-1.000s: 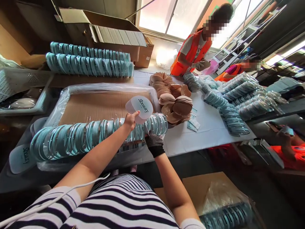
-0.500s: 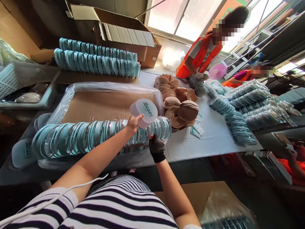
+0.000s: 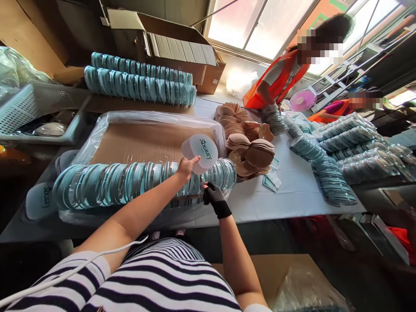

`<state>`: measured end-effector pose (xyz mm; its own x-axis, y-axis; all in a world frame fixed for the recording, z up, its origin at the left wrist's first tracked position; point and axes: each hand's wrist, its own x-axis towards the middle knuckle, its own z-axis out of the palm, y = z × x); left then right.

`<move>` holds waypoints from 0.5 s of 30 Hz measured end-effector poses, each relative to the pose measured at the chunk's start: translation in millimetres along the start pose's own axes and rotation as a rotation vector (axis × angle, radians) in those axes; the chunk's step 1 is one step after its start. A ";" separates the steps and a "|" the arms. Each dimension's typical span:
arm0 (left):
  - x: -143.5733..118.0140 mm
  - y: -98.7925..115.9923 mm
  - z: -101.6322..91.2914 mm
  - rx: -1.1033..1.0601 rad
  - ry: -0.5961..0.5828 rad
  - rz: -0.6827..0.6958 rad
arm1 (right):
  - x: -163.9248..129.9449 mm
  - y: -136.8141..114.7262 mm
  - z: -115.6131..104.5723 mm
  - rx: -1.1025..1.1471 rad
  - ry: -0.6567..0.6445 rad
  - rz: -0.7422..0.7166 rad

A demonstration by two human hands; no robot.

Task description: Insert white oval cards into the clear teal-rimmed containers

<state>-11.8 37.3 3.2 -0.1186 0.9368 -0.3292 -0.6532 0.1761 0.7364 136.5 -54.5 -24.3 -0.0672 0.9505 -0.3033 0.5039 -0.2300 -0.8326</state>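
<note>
The left hand [image 3: 186,168] pinches a white case [image 3: 199,147] by its lower edge, held above the teal row [image 3: 139,182] on the counter [image 3: 292,190]. The gloved right hand [image 3: 214,197] rests curled against the row's near side; what it grips I cannot tell.

The gloved right hand [image 3: 216,197] covers a part of the long row of teal cases [image 3: 139,180], and its fingertips are hidden among them. The cardboard box [image 3: 292,281] is cut off by the bottom edge. Small packets [image 3: 271,181] beside the beige pads [image 3: 251,151] are too small to read.
</note>
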 end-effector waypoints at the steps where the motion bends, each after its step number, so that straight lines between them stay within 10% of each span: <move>1: -2.2 0.5 0.7 0.004 0.002 0.011 | 2.9 -5.6 -6.5 -0.005 0.081 -0.011; 6: -32.3 8.2 -4.0 -0.001 -0.047 0.010 | 14.2 -44.1 -42.0 -0.170 0.588 -0.320; 11: -60.6 12.7 -22.8 -0.003 0.031 -0.038 | -4.6 -78.3 -11.2 -0.396 0.586 -0.540; 15: -65.6 19.2 -37.6 -0.027 -0.033 -0.070 | -15.4 -91.4 23.4 -0.139 0.512 -0.353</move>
<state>-44.7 -32.1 16.7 -0.0472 0.9320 -0.3592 -0.6788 0.2339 0.6961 71.3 -53.0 45.7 0.1532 0.9515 0.2667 0.6358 0.1116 -0.7637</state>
